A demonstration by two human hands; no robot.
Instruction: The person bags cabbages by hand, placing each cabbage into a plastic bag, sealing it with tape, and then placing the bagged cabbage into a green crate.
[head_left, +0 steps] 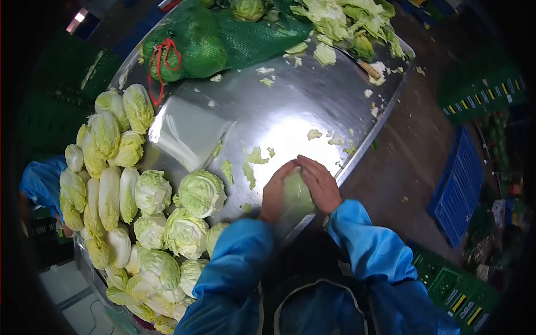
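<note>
Metal table [262, 111] — fingers [314, 170] cupped round cabbage [297, 195]

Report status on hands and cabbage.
Both hands cupped around cabbage at table edge. Knife lying at far end, away from hands. Leaf scraps just beyond hands; nothing visibly blocking.

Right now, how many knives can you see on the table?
1. The knife lies near the far right corner of the table, among loose leaves; others may be hidden.
</note>
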